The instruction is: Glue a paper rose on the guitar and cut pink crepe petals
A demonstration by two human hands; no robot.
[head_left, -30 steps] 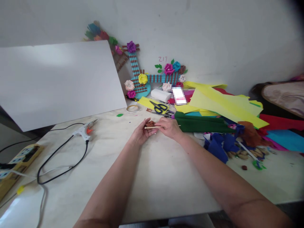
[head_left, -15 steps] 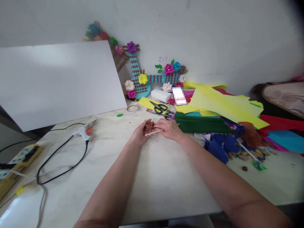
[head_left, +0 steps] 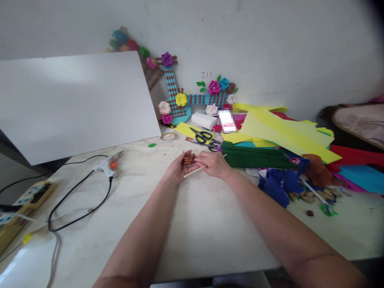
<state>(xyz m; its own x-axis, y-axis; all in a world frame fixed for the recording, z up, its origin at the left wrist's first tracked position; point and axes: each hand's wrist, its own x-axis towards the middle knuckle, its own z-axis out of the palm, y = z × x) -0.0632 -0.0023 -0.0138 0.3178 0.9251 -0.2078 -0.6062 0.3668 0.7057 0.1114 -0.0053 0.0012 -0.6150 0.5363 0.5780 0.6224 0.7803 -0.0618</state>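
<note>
My left hand point(head_left: 177, 170) cups a small brown paper flower point(head_left: 189, 158) in its curled fingers, just above the white table point(head_left: 192, 236). My right hand point(head_left: 213, 163) is closed in a pinch on a thin wooden stick point(head_left: 194, 171) that slants down to the left, its lower end under the flower. Both hands meet at mid-table, in front of a dark green paper roll point(head_left: 255, 157).
A glue gun point(head_left: 107, 164) with a black cord lies at the left, near a power strip point(head_left: 22, 204). Scissors point(head_left: 203, 137), a tape ring point(head_left: 167, 137), a white roll point(head_left: 203, 119) and piled coloured paper point(head_left: 282, 132) fill the back and right. A white board point(head_left: 72, 100) leans on the wall.
The stick has swung from nearly level to slanting down-left in my right hand. The brown flower has stayed in my left hand, turned slightly.
</note>
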